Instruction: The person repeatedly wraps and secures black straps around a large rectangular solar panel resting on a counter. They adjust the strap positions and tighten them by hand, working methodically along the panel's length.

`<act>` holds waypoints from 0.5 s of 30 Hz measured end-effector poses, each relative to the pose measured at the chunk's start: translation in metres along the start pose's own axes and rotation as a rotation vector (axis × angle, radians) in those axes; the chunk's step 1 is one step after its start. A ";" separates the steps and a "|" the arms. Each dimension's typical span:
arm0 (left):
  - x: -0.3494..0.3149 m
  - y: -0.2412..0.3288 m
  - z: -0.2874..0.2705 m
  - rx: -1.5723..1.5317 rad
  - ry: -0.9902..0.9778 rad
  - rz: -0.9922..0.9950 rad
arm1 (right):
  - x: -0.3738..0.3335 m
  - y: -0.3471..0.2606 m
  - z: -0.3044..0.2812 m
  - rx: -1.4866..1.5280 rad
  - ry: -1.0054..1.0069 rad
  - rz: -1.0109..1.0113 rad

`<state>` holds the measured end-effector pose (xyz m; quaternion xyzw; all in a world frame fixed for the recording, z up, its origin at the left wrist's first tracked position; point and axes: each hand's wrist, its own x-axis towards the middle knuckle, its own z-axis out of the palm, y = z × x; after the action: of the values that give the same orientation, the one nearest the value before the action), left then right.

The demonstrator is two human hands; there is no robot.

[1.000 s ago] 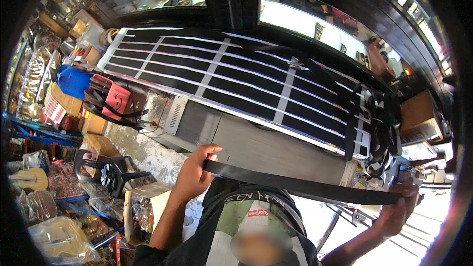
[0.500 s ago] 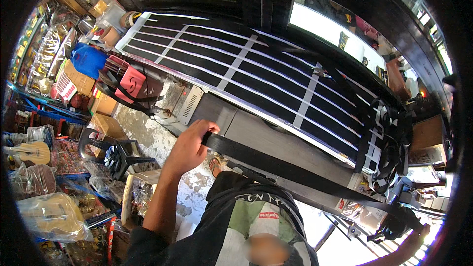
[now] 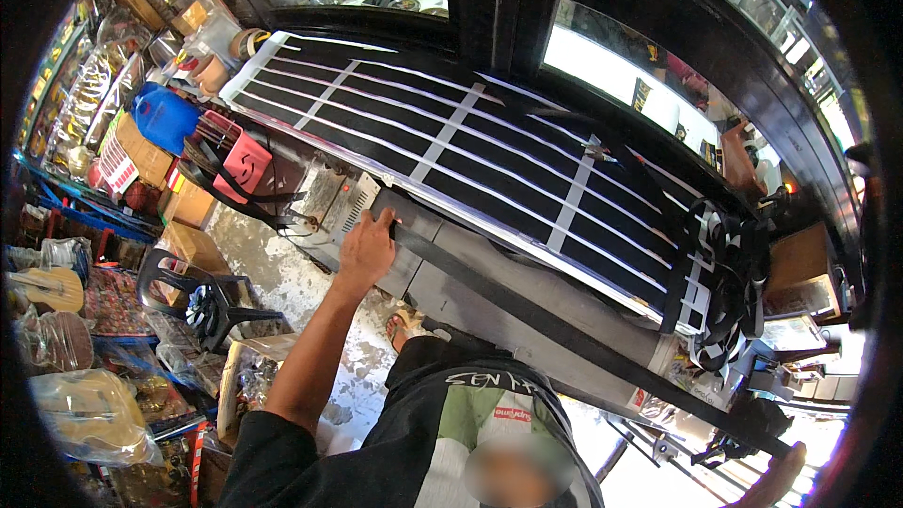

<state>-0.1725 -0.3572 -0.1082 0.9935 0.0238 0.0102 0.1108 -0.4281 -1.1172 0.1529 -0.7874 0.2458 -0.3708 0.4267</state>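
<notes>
A long black webbing strap (image 3: pixel 541 313) stretches diagonally in front of me, nearly straight. My left hand (image 3: pixel 369 249) is closed on its left end, out over the grey panel below the long table. At the lower right, my right hand (image 3: pixel 783 472) holds the strap's other stretch near the picture's rim; its fingers are partly hidden. Beyond the strap, black straps (image 3: pixel 390 122) lie side by side on the long table (image 3: pixel 362 167), with pale gaps between them and grey tape strips (image 3: pixel 447 144) crossing them.
Tangled black straps (image 3: pixel 729 292) hang at the table's right end. A pink basket (image 3: pixel 246 165) and a blue object (image 3: pixel 165 118) stand left of the table. A black plastic chair (image 3: pixel 212 306) and wrapped guitar bodies (image 3: pixel 89 414) crowd the left. Dark-framed glass cases (image 3: pixel 503 14) border the far side.
My left hand has moved a little up and left with the strap's end. My right hand has shifted slightly downward, and the strap now runs straighter. The view has tilted a little.
</notes>
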 end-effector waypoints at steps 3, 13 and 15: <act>0.001 -0.008 0.023 0.044 0.026 0.008 | 0.008 0.015 -0.010 -0.076 -0.058 0.096; -0.043 0.007 0.137 -0.211 0.045 -0.015 | -0.003 0.039 0.015 -0.168 -0.609 0.031; -0.047 0.010 0.140 -0.215 -0.002 -0.041 | -0.014 0.010 0.024 -0.114 -0.654 0.034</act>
<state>-0.2154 -0.4004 -0.2428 0.9752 0.0430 0.0097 0.2171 -0.4178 -1.1008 0.1304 -0.8831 0.1294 -0.0769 0.4443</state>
